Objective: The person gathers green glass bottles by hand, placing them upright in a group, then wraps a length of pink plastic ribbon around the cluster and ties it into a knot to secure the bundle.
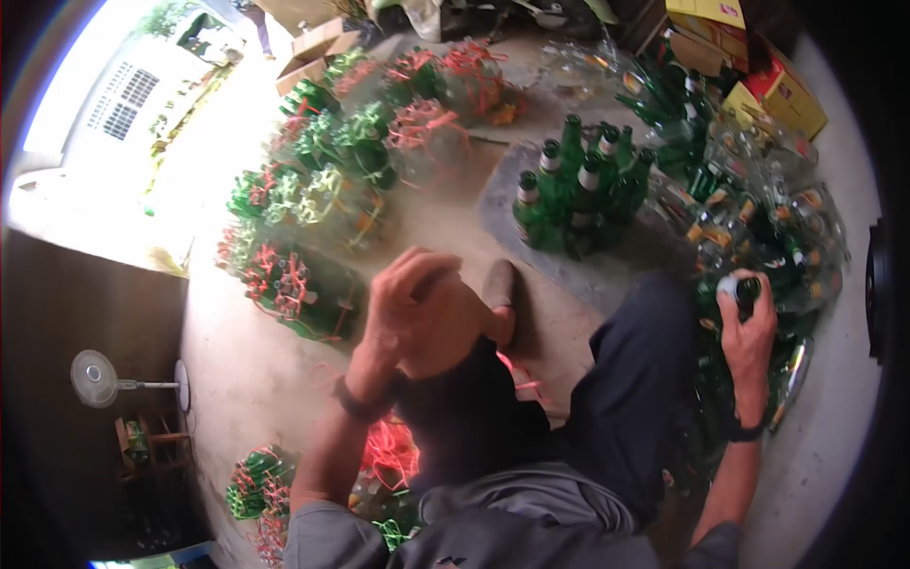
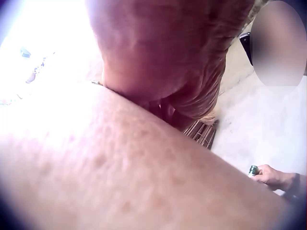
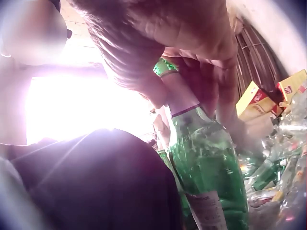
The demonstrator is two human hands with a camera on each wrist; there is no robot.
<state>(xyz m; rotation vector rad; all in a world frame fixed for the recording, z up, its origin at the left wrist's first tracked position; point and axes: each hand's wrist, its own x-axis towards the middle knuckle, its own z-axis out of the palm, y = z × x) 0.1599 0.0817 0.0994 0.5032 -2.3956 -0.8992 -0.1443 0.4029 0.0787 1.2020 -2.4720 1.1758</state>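
Note:
In the head view my right hand (image 1: 749,332) grips a green glass bottle (image 1: 746,296) by its neck, over the heap at the right. The right wrist view shows this bottle (image 3: 208,163) upright and slightly tilted, with a pale neck band and a label low on its body. My fingers (image 3: 206,86) wrap its neck. My left hand (image 1: 408,294) rests at my bare left knee (image 1: 441,332), fingers loosely bent and nothing held. Several green bottles (image 1: 583,190) stand grouped on a grey mat (image 1: 502,194) ahead of me.
A heap of loose clear and green bottles (image 1: 739,209) lies along the right wall. Bundles of bottles tied with red and green string (image 1: 322,142) stand at the left. Yellow cartons (image 1: 782,104) sit back right. A fan (image 1: 95,379) stands far left; red string (image 1: 391,453) lies by my leg.

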